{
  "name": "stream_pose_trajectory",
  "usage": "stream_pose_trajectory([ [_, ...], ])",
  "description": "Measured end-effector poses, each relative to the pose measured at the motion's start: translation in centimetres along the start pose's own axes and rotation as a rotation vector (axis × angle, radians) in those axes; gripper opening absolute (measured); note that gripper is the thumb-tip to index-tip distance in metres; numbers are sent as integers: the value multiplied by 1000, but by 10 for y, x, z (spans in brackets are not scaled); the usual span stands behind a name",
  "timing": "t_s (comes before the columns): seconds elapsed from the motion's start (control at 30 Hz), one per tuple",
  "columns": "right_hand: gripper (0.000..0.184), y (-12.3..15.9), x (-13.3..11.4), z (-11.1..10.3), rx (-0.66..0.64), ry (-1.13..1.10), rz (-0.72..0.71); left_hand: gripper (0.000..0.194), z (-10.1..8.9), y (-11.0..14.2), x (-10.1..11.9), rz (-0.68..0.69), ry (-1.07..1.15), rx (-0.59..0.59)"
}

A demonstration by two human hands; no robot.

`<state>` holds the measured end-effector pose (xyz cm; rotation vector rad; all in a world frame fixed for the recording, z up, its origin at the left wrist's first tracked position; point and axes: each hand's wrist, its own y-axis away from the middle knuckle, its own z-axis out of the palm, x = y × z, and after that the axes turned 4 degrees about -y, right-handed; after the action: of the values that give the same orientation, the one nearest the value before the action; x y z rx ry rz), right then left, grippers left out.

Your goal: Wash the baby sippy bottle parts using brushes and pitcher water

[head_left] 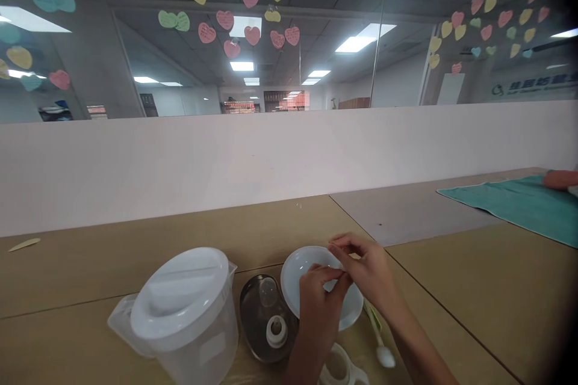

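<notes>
Over the white bowl [293,277], my left hand [320,301] and my right hand [368,267] work close together, thumbs and fingertips pinched. Whatever lies between the fingertips is too small or hidden to make out. Left of the bowl, a dark metal tray [253,328] holds a clear dome-shaped cap [268,292] and a white ring-shaped piece [276,332] that looks like a bottle collar. Below my left hand stands a white round piece with side handles [356,376], partly cut off. A white-headed brush or spoon [383,355] rests beside my right forearm.
A large translucent pitcher [212,337] with a white lid [180,295] stands at the left. Behind the table runs a low white wall [271,162] under glass. At far right, another person's hand [560,179] touches a teal towel [519,198].
</notes>
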<state>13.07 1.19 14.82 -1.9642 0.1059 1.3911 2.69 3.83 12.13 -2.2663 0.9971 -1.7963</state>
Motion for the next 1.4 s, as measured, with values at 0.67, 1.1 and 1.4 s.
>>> stream_pose_trajectory([
  [0.67,53,18,-29,-7,105,-621,-52,16,-16,-10,-31,83,-480,-187],
  [1.1,55,13,-4,9,110,-678,-4,23,-5,-4,-14,325,-379,-42],
  [1.4,48,14,3,1,-107,-180,-82,22,-5,-3,-16,236,-402,-49],
])
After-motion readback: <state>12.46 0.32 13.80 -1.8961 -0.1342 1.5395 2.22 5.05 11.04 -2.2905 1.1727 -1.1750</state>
